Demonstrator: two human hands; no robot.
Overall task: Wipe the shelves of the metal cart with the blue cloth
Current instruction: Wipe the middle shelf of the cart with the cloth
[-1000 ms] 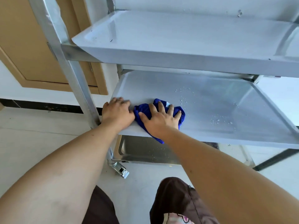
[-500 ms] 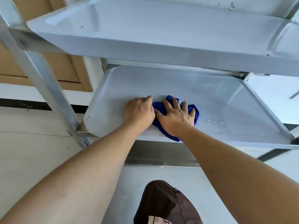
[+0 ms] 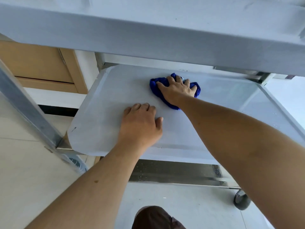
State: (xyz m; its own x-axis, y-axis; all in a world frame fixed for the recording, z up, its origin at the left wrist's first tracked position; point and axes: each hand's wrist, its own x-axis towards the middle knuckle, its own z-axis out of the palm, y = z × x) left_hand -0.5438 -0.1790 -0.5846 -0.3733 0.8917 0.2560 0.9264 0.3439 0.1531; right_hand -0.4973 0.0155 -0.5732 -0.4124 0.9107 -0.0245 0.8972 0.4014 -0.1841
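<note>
- Two bare hands are on the middle shelf [image 3: 105, 103] of the metal cart, under the front edge of the top shelf [image 3: 148, 35].
- Right hand [image 3: 177, 90] lies flat on the blue cloth [image 3: 154, 83], fingers [image 3: 179, 78] spread — its grip presses the bunched cloth onto the shelf, towards the back, at about 1 o'clock from the shelf's middle.
- Cloth shows around the hand at 9 o'clock, beyond the fingertips and under the wrist.
- Left hand [image 3: 140, 123] rests palm-down on bare metal near the front lip, at about 7 o'clock from the cloth and apart from it; its fingers are loosely together, thumb out, holding nothing.
- Cart's upright post [image 3: 28, 109] runs down the left side at 9 o'clock.
- Bottom shelf's edge [image 3: 173, 174] shows below, with a castor wheel [image 3: 241, 199] at 4 o'clock on the pale floor [image 3: 33, 171].
- Person's dark-clothed knee [image 3: 153, 217] sits at 6 o'clock.
</note>
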